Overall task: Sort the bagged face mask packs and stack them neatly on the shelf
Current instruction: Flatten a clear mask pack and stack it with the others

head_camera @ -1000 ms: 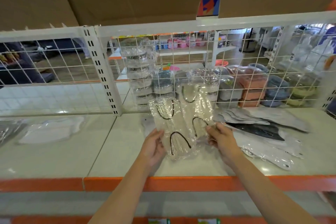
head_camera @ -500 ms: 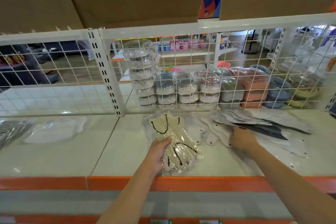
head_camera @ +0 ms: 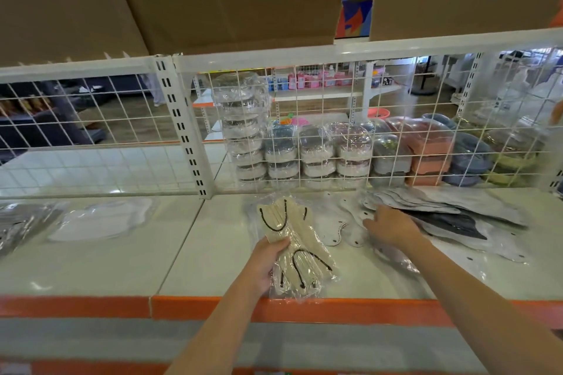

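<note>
Packs of cream masks (head_camera: pixel 294 250) lie at lower centre on the shelf (head_camera: pixel 213 253), long axis running up-left, my left hand (head_camera: pixel 264 263) gripping their left edge. Right of them, my right hand (head_camera: pixel 393 227) rests, fingers relaxed, on the white packs (head_camera: pixel 338 227), nearest that grey pile (head_camera: pixel 441 210).

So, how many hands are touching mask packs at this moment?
2. The left hand holds the cream mask packs near the shelf's front edge. The right hand rests on the pile of white and grey packs further right.
</note>
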A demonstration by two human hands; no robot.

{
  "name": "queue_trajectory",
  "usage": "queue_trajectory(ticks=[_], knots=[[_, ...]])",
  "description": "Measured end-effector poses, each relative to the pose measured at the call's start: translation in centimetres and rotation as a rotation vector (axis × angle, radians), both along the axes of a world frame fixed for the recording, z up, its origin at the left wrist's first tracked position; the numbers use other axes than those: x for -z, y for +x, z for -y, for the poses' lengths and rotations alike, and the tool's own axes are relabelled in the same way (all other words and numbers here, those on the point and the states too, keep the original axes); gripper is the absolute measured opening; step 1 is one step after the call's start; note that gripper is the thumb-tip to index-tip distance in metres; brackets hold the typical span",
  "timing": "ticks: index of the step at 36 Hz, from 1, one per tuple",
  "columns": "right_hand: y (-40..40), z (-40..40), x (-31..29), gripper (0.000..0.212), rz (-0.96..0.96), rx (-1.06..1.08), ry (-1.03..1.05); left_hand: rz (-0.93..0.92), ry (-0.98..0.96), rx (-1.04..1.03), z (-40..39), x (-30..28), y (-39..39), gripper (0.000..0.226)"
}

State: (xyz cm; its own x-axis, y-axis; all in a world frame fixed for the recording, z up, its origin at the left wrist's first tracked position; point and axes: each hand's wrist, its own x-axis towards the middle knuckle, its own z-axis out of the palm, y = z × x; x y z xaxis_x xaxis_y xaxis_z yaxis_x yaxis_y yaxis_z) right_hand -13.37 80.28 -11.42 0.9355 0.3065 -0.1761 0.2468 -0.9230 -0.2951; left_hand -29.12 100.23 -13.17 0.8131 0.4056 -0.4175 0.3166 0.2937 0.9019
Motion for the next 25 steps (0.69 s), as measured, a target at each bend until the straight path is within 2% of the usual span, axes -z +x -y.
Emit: queue_trajectory(ticks=[2, 4, 7, 12, 15, 17, 20, 23, 25], knots=[[0.2, 0.5, 0.7, 0.047, 0.004, 0.078, -0.043, 0.014, -0.007, 0.005, -0.1, -0.1, -0.1, 0.004], [0.2, 1.1, 1.4, 0.053, 0.071, 0.096, -0.187, 0.021, -0.005, -0.003, -0.2, -0.2, -0.3, 0.008], [0.1, 1.1, 1.1, 0.052, 0.132, 0.073, -0.264, 0.028, -0.016, -0.006, -0.2, -0.3, -0.4, 0.006], [-0.5, -0.4, 0.2, 0.039, 0.078, 0.036, -0.275, 0.027, -0.001, -0.025, 0.0, -0.3, -0.2, 0.002], [-0.7, -1.1, 0.5, 0.02, 0.04, -0.001, -0.17, 0.036, -0.013, -0.02, 0.0, -0.4, -0.2, 0.001], [-0.8, -1.7, 0.5, 0.012, -0.031, -0.032, 0.018, 0.036, -0.025, -0.012, 0.0, -0.3, 0.0, 0.004], [-1.1, -2.6, 0.0, 0.014, -0.032, -0.042, 0.188, 0.024, -0.011, 0.001, 0.1, -0.4, 0.1, 0.007], [-1.1, -2.6, 0.2, 0.043, 0.052, 0.004, -0.043, 0.026, -0.008, 0.007, 0.2, -0.4, 0.1, 0.005], [-1.5, -2.4, 0.6, 0.048, 0.069, 0.011, -0.204, 0.02, 0.0, 0.008, -0.1, -0.2, 0.1, 0.011]])
